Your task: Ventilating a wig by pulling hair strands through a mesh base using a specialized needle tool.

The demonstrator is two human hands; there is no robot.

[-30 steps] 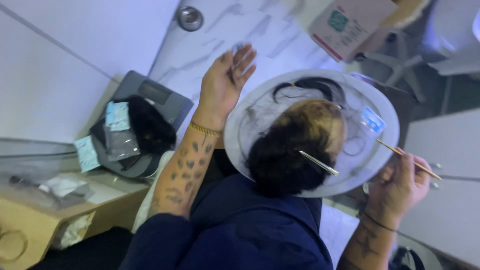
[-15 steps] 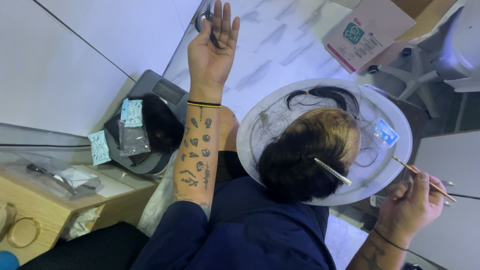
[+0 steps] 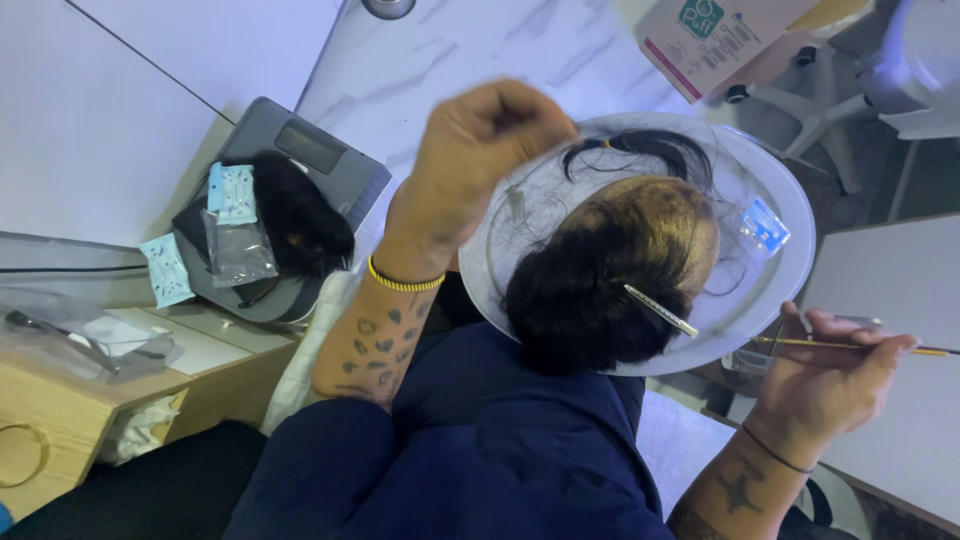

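**Head view: a hair piece on a round tray, a thin tool in the right hand**

Head view, nearest first: a dark blue garment (image 3: 480,450) fills the bottom of the picture. To its right, the right hand (image 3: 820,385) is closed in a pinch around a thin stick-like tool (image 3: 850,346), which points away to the right. Just beyond lies the hair piece (image 3: 610,270), dark and tufted at the near end, thin and tan toward the far end, with a metal clip (image 3: 660,310) lying across it. It rests on a round white tray (image 3: 790,250), where a small blue packet (image 3: 765,225) also lies. The hair looks light, soft and easily tangled; I judge it best held at the firmer tan base rather than by loose strands. The left hand (image 3: 485,150) is curled into a loose fist over the tray's left edge; whether it holds anything I cannot tell. Further left, another dark wig (image 3: 300,220) lies on a grey scale (image 3: 300,150).
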